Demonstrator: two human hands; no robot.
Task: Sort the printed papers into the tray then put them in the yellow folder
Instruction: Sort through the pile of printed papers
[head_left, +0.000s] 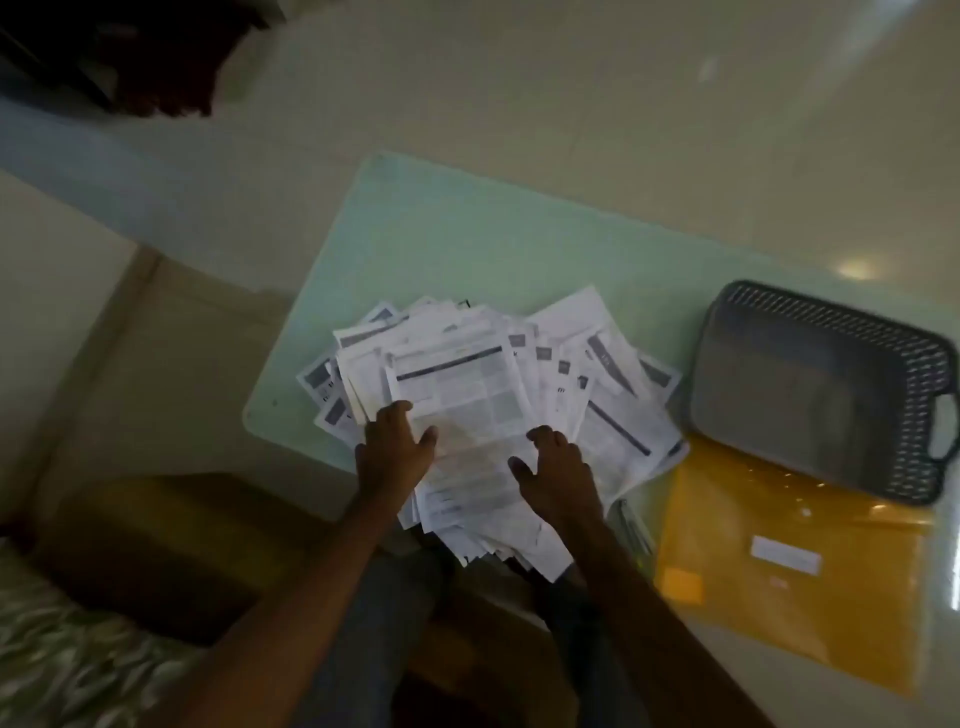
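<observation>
Dim light, motion blur on edges. You are sitting at a pale green glass tabletop (441, 244), with the loose fanned pile of white printed papers (483, 374) lying at its centre, the near end of the pile hanging over the table edge at 6 o'clock above your lap. Your left hand (395, 447) is resting on the pile's 7 o'clock side, fingers spread wide and thumb angled out, lying flat on the top sheets. Your right hand (556, 473) is resting on the pile toward 5 o'clock, fingers loosely spread and bent down onto the paper; neither hand is visibly pinching a sheet. The grey perforated plastic tray (821, 384) is sitting at 3 o'clock from the pile, just beside its outermost sheets, handle at its far right end. The yellow translucent plastic folder (779, 597) is lying flat at 4 o'clock from the pile, its far edge tucked under the tray, its upper left corner meeting the pile's edge, a white label (787, 555) showing on its face.
</observation>
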